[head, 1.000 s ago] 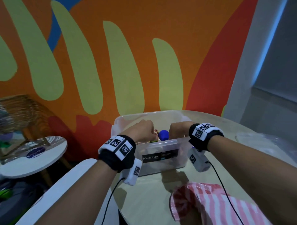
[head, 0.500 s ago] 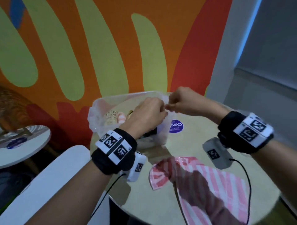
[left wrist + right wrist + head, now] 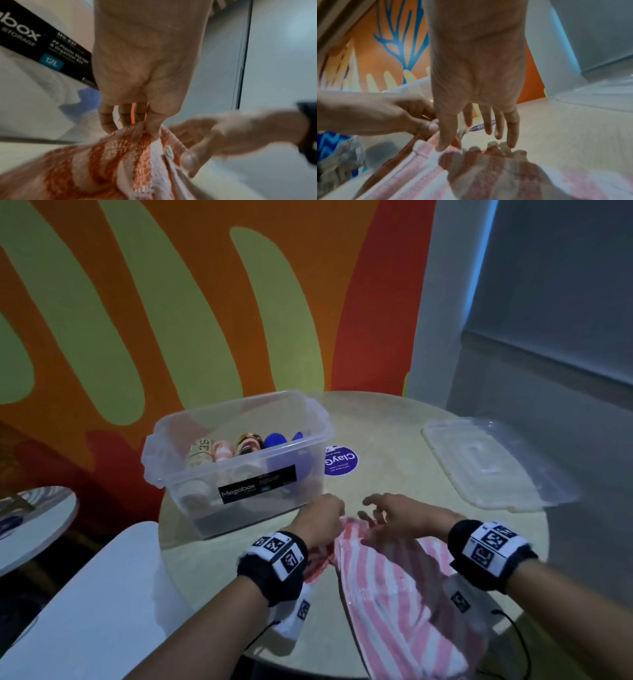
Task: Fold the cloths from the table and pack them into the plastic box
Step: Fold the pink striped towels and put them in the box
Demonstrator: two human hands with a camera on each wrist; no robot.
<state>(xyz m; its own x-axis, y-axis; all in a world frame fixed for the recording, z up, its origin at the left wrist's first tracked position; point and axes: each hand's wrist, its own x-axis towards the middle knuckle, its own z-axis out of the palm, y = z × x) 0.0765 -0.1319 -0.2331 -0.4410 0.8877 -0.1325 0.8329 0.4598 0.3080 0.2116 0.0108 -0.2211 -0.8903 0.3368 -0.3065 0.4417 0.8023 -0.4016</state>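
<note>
Behind the round table [image 3: 394, 440] rises a wall [image 3: 171, 302] painted orange and red with tall green shapes, and grey panels fill the right side of the room.

At the far left edge a smaller round side table [image 3: 30, 518] shows in part, and a white chair back [image 3: 96, 604] stands at the near left of the round table. On the left half of the tabletop sits the clear plastic box [image 3: 239, 460] with a black label on its near wall; inside it several rolled cloths [image 3: 236, 448] stand side by side, a blue one at the right end. Just right of the box a purple round sticker [image 3: 340, 462] lies on the tabletop.

Near the front edge, the left hand [image 3: 320, 517] pinches the far corner of the pink-and-white striped cloth [image 3: 394, 594]; in the left wrist view its fingers [image 3: 106, 120] curl down and the thumb presses the hem. The cloth lies on the table just in front of the box and runs toward the near edge. Just beside the left hand, the right hand [image 3: 394, 518] hovers over the same far edge of the cloth with its fingers [image 3: 488, 121] spread and straight, grasping nothing. Both wrists wear black bands with printed markers.

At the far right the clear box lid [image 3: 479, 463] lies flat on the table, well apart from the box.
</note>
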